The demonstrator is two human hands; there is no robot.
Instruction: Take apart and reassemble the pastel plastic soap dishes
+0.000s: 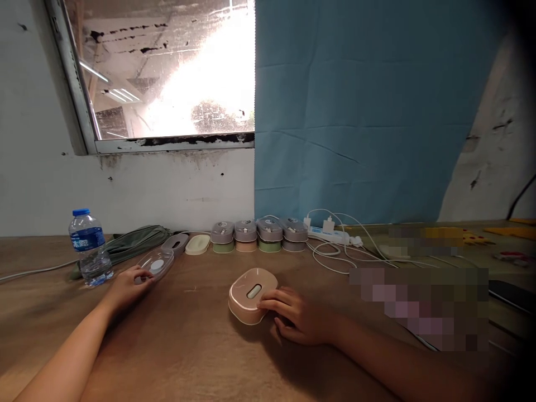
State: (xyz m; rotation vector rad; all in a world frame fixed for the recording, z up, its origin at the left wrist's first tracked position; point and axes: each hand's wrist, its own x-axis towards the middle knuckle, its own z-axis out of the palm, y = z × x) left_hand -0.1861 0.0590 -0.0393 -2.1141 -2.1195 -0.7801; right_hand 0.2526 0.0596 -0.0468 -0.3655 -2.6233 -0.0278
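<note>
"Peach oval box [256, 298], one. Location?"

"Just below the centre of the frame, on the brown worktop [188, 352]. Upper face bears a dark-edged slot with a pale bar in it."

"Right hand [295, 315]?"

"At the box's right edge. Fingers bent, foremost tips laid on the rim; thumb set lower, with a narrow gap between. Firmness of grip: cannot tell."

"Left hand [132, 285]?"

"Left of centre, at the near end of one clear lid [166, 258], which carries a white round sticker. Fingers curled and touching the lid, narrow opening to the thumb. Whether pinched or merely resting: cannot tell."

"Adjacent items?"

"Just behind the clear lid: one grey oval piece [170, 244], slotted; beside it, one cream oval piece [197, 244]. Further right, along the back near mid-frame: four lidded boxes [246, 228] in a row, lower parts green, peach, green, grey."

"Remainder?"

"Left side of the frame: one water bottle [92, 254], blue cap, upright, with green fabric [140, 240] behind it. Right of centre, at the back: one white power strip [335, 235] with plugs, pale cables [330, 252] looped nearby."
</note>
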